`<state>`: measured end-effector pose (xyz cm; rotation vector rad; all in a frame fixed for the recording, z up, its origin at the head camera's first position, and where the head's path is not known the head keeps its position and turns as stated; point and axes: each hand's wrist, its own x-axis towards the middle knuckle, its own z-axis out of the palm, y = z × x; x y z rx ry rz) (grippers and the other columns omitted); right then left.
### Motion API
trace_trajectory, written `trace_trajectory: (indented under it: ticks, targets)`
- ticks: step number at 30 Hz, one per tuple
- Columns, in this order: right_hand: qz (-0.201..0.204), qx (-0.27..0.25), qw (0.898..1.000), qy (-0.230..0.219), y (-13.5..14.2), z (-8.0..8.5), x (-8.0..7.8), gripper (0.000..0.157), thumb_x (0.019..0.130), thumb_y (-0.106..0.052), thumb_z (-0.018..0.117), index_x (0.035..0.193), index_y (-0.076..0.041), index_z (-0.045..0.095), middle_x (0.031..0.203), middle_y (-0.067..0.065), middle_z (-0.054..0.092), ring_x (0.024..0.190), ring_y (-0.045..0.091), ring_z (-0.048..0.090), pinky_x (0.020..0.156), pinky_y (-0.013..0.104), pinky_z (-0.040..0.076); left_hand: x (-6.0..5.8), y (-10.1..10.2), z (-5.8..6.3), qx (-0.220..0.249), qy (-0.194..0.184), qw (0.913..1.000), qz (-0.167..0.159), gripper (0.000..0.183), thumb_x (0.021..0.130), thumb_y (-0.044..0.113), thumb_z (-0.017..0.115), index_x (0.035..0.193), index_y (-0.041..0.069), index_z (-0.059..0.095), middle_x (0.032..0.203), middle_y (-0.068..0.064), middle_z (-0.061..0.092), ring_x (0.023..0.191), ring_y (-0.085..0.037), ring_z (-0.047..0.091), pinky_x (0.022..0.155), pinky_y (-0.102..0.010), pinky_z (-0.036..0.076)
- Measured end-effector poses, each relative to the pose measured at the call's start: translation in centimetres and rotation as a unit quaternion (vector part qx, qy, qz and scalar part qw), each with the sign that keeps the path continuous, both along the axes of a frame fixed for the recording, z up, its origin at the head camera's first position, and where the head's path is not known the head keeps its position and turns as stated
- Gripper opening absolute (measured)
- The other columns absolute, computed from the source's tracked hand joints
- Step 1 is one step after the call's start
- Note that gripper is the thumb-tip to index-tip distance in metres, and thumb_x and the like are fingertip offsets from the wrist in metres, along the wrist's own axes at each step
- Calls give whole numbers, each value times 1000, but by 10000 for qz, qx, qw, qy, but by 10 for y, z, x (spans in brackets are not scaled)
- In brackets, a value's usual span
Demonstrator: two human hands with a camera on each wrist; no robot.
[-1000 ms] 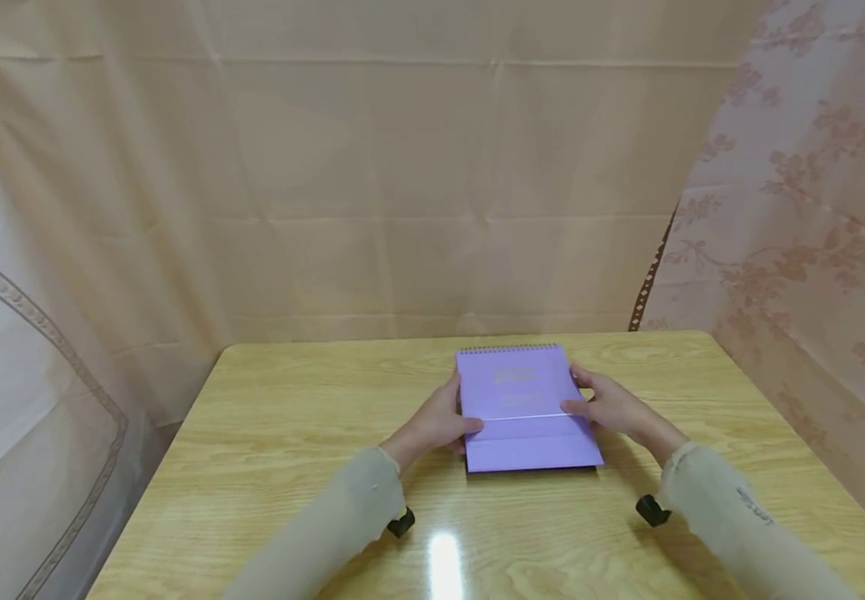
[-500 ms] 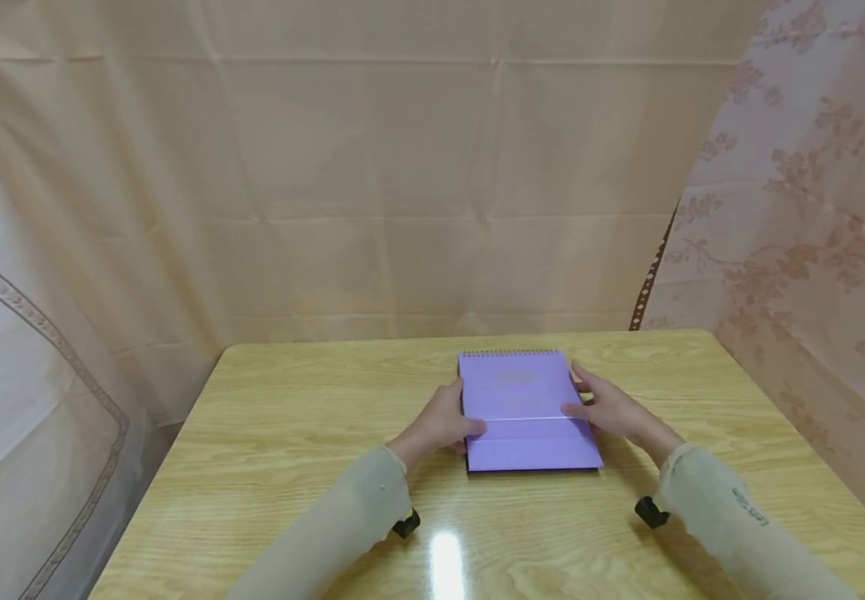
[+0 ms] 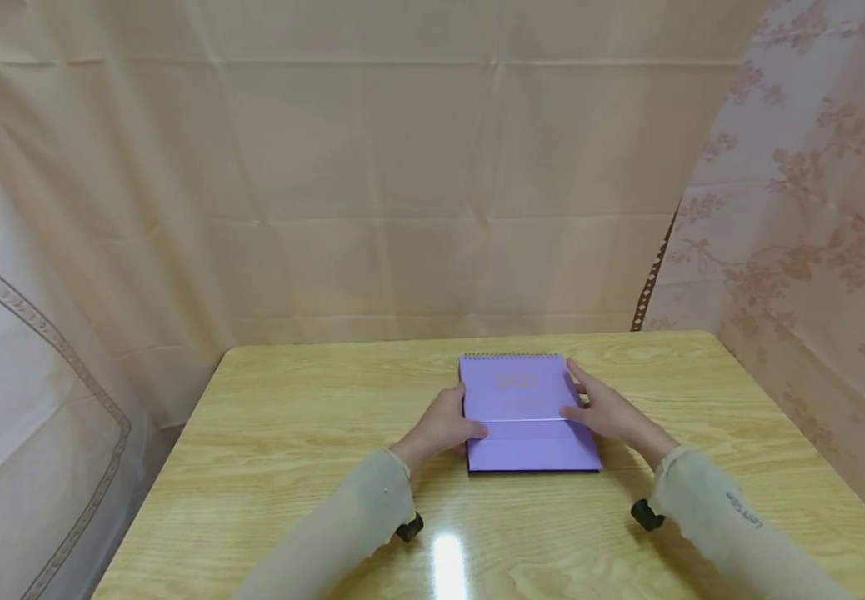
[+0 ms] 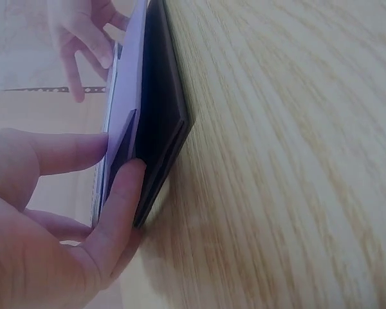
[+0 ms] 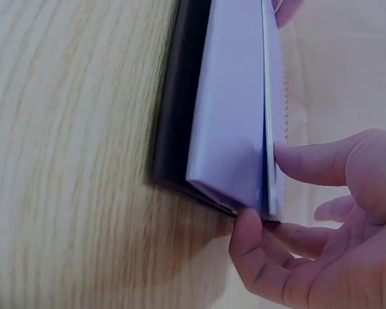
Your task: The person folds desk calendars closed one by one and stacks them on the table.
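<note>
Status from my end: one purple spiral-bound desk calendar (image 3: 526, 412) lies flat on the wooden table (image 3: 290, 433), centre of the head frame, slightly right of middle, spiral edge toward the top of the frame. Both hands are on it.

Left hand (image 3: 440, 427) sits at the calendar's left edge. Left wrist view shows the thumb on the purple top face and a finger (image 4: 119, 206) against the dark base edge, so it pinches the stack from the side. Right hand (image 3: 607, 414) is at the right edge; right wrist view shows the same thing mirrored: thumb (image 5: 309, 161) on top near the spiral, a finger curled under the dark base. Neither hand is slack; both are clamped lightly on the calendar.

My read of the step: the calendar is folded down flat and I'm squaring or steadying it on the table with a two-sided hold. Could equally be the start of a lift; can't tell from these frames.

Next move, as I judge it: if lifting or standing it up, both grips need to stay even so the loose purple pages and dark base don't fan apart. If letting go, thumbs come off first.

Count:
- calendars: 1
- hands: 2, both sleeved
- small black wrist-mounted units: 2, one under each sleeve, lower part of frame
- tables: 1
- curtains hang behind and at both sides
</note>
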<state>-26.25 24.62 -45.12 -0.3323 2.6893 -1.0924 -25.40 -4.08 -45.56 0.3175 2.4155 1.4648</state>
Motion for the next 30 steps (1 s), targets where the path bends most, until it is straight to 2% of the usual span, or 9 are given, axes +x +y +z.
trace_trajectory:
  ticks: [7,14,19,21,23,27,30]
  targets:
    - [-53,191,9998,7,-4,2,-1,88,98,-12,67,159,7,6,158,37,19,138,55,35,112,63,31,1,1,-1,-60,-1,10000,22,59,82,-4,78,134,-5,50,98,-15,65,69,-23,66,51,-38,58]
    - [82,413,9989,188,-7,-3,-3,73,97,-11,68,148,21,26,149,42,31,138,55,33,112,62,30,4,3,-1,-420,209,9988,119,75,80,-5,80,144,-11,42,114,-23,65,78,-25,67,55,-36,59]
    - [163,663,9970,368,-8,-6,-4,67,96,-10,69,142,24,35,143,42,38,136,54,37,111,61,32,3,4,-1,-831,484,9953,100,89,78,-2,83,149,-15,32,134,-29,57,105,-29,63,85,-39,58]
    - [181,746,9961,430,-9,-8,-4,65,95,-10,70,140,24,37,142,42,40,135,53,39,111,61,33,2,5,-2,-975,538,9937,93,90,77,-1,84,149,-17,32,141,-31,52,117,-30,59,99,-40,51]
    - [208,820,9950,535,-9,-8,-4,64,94,-9,71,138,25,39,140,42,42,134,52,41,110,61,34,2,5,-2,-1076,554,9926,93,90,76,0,84,148,-17,33,144,-32,49,125,-33,55,107,-42,46]
    - [229,906,9930,719,-10,-9,-4,64,90,-8,74,135,25,43,136,43,46,130,52,46,109,61,36,1,6,-2,-1316,657,9891,72,88,75,0,85,147,-17,36,147,-33,45,135,-37,48,114,-43,37]
    - [188,914,9932,699,-10,-8,-4,64,90,-8,75,135,25,43,136,43,46,130,52,46,109,61,36,2,6,-2,-1569,893,9836,-9,85,74,0,84,145,-17,40,142,-33,50,130,-38,52,111,-43,41]
